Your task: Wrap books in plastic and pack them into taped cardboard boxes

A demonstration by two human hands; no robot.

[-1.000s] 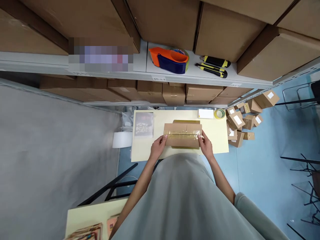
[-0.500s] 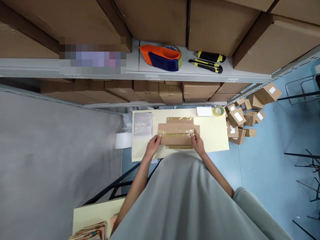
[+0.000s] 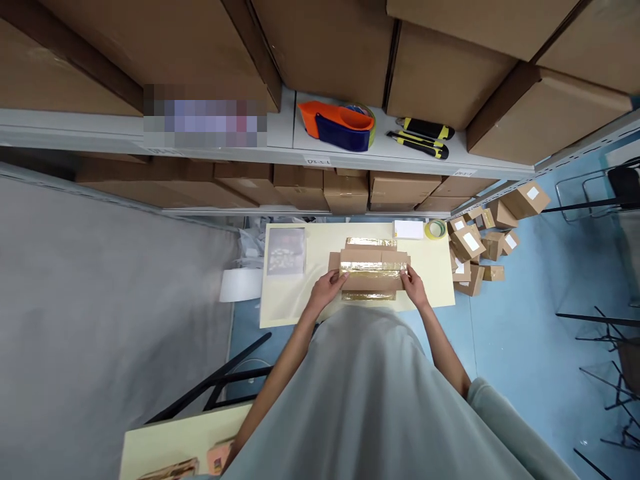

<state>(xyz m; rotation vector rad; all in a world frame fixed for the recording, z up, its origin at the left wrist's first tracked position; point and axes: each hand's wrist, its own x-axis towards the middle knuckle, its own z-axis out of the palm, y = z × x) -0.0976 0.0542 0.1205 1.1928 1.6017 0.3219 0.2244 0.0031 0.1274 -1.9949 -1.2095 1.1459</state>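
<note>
A small brown cardboard box, its top seam covered by shiny clear tape, lies on the pale yellow table in front of me. My left hand grips the box's left end with curled fingers. My right hand grips its right end the same way. Taped flaps stick out along the box's far and near sides.
A clear bag of small parts, a white card and a tape roll lie on the table. A shelf above holds an orange tape dispenser and two yellow-black knives. Labelled boxes are piled at the right.
The box has shifted slightly right and away from me between my hands. Both hands keep hold of its ends.
</note>
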